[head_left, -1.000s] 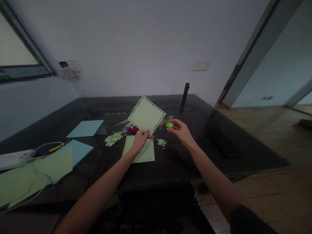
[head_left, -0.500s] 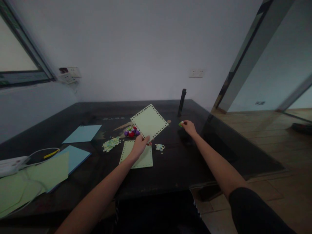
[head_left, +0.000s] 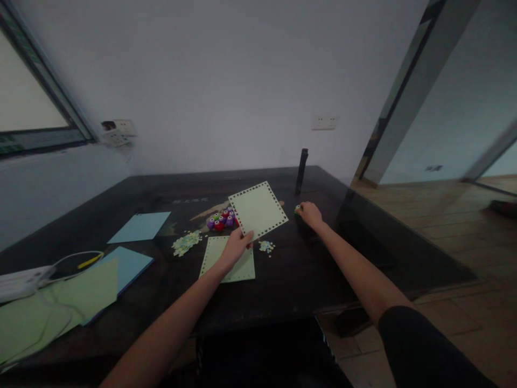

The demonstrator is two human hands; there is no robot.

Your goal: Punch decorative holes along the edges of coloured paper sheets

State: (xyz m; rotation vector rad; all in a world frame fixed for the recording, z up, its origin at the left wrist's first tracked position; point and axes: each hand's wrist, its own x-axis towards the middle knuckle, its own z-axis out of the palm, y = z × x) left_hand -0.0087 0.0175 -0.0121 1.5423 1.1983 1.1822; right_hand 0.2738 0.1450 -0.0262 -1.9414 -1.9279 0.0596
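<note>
My left hand (head_left: 236,249) is closed on the lower edge of a pale green paper sheet (head_left: 258,210), thumb on top, holding it tilted above the table. Small dark punched holes run along its borders. Over to the right, my right hand (head_left: 312,215) pinches a small green craft punch (head_left: 298,209) with a round eye, close to the tabletop; the hand partly hides it. Several red, purple and green punches (head_left: 219,220) cluster behind the raised sheet. Beneath my left hand lies another hole-edged green sheet (head_left: 242,272), partly covered by my forearm.
Paper bits lie in a larger heap (head_left: 186,243) on the left and a smaller one (head_left: 266,246) by the sheet. Blue paper (head_left: 141,226), more green paper (head_left: 84,288) and a white power strip with a cable (head_left: 24,283) are at left. A black cylinder (head_left: 301,171) stands behind.
The held sheet has turned and shifted right and slightly down, uncovering more of the punch cluster. My right hand has moved slightly, still pinching the green punch.
</note>
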